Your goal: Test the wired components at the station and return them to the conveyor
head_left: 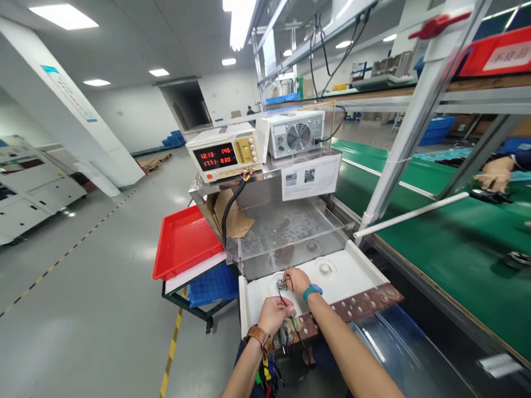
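My left hand (276,314) is closed, pinching thin red and black wires (282,298) over the front of a white tray (344,276). A green clip (294,323) on a black lead sits just beside its fingertips. My right hand (297,279) is closed at a small round circuit board (280,283), its fingertips at the board's edge; exactly how they grip it is partly hidden. The wires loop between the two hands. The board lies at a round white seat on the tray's left side. A similar round white seat (326,267) is to the right.
A brown strip with metal studs (365,303) edges the tray's front. Behind stand a power supply with red digits (224,153) and a fan unit (297,135). A red bin (186,240) is at left, a green conveyor (440,237) at right, where another person's hand (495,176) works.
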Motion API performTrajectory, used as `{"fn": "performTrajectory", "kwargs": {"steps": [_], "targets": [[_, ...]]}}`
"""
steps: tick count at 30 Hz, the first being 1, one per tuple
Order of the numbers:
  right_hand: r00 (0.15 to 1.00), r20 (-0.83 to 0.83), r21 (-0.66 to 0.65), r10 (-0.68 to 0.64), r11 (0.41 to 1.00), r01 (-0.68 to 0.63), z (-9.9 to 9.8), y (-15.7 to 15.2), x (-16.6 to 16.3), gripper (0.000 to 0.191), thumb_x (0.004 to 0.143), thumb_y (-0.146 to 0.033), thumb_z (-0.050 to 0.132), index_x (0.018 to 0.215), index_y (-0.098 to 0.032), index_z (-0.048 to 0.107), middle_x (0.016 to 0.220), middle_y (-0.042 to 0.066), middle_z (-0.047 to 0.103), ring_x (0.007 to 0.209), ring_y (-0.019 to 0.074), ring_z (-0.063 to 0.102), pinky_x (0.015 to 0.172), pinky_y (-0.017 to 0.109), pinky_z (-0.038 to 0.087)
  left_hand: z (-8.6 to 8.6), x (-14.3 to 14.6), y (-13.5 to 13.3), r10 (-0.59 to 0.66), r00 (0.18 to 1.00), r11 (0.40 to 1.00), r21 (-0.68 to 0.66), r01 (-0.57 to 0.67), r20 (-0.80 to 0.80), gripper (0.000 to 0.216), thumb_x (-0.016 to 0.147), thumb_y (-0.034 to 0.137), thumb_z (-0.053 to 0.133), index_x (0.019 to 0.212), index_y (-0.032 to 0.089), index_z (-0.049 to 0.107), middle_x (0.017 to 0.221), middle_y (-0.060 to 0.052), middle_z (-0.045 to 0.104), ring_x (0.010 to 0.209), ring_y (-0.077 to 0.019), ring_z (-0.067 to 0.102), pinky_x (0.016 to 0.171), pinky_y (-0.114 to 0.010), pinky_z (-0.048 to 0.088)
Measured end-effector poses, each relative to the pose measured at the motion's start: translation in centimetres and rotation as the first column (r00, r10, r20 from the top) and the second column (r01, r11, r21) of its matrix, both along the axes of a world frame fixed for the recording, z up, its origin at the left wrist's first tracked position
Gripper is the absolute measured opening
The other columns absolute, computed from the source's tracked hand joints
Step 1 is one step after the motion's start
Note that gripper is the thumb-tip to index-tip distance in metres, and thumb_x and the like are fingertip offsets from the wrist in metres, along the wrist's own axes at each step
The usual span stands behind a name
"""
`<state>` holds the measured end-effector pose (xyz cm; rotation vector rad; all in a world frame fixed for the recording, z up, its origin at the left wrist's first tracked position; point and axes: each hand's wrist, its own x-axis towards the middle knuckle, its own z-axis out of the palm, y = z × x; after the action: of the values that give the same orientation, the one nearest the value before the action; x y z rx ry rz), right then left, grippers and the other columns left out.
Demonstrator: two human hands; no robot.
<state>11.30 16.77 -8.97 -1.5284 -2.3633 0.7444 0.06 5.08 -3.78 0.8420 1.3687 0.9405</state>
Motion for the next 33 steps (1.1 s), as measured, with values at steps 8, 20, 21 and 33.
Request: {"fn": "performTrajectory", "kwargs": {"steps": [8,20,21,33], "targets": [[0.998,-0.066,0.037,-0.011,0.999,0.014,-0.8,-0.1,-0.4,0.027,0.071,-0.009,0.049,0.084,-0.021,0.069,0.088,0.004,0.068,0.082,0.0191,0.060,0.069,0.024,0.036,-0.3,0.0,-0.2,0.037,0.999,0.998,0.040,-0.038,0.025,0.024,0.044,0.027,0.080,0.053,0.017,0.060,0.048,-0.003,0.063,0.047,-0.0142,0.058,0.053,-0.027,0.044],[0.977,-0.034,0.126,0.213,0.970,-0.207,-0.7,-0.1,0.0,0.039,0.069,-0.011,0.057,0.106,-0.022,0.065,0.098,0.004,0.063,0.085,0.0177,0.057,0.072,0.023,0.038,0.2,-1.0,0.1,0.140,0.990,0.985,0.109,-0.138,-0.013,0.049,0.046,0.055,0.078,0.073,0.016,0.063,0.064,-0.004,0.070,0.059,-0.0146,0.059,0.056,-0.025,0.039],[0.970,0.000,0.139,0.243,0.961,-0.240,-0.5,-0.1,0.0,0.037,0.069,-0.013,0.060,0.105,-0.022,0.065,0.096,0.003,0.064,0.087,0.0185,0.057,0.074,0.024,0.038,0.5,-1.2,0.1,0.160,0.987,0.982,0.113,-0.155,-0.035,0.053,0.048,0.058,0.077,0.077,0.016,0.063,0.068,-0.004,0.071,0.063,-0.0156,0.061,0.058,-0.025,0.039],[0.890,-0.405,0.105,-0.210,0.956,0.274,4.2,-0.2,3.5,0.034,0.072,-0.046,0.070,0.094,-0.020,0.064,0.075,-0.002,0.065,0.065,0.0120,0.056,0.056,0.020,0.037,4.2,1.1,1.2,0.228,0.969,0.957,0.162,-0.240,0.094,0.065,0.040,0.056,0.084,0.088,0.017,0.064,0.079,-0.002,0.071,0.067,-0.0140,0.063,0.064,-0.025,0.052]]}}
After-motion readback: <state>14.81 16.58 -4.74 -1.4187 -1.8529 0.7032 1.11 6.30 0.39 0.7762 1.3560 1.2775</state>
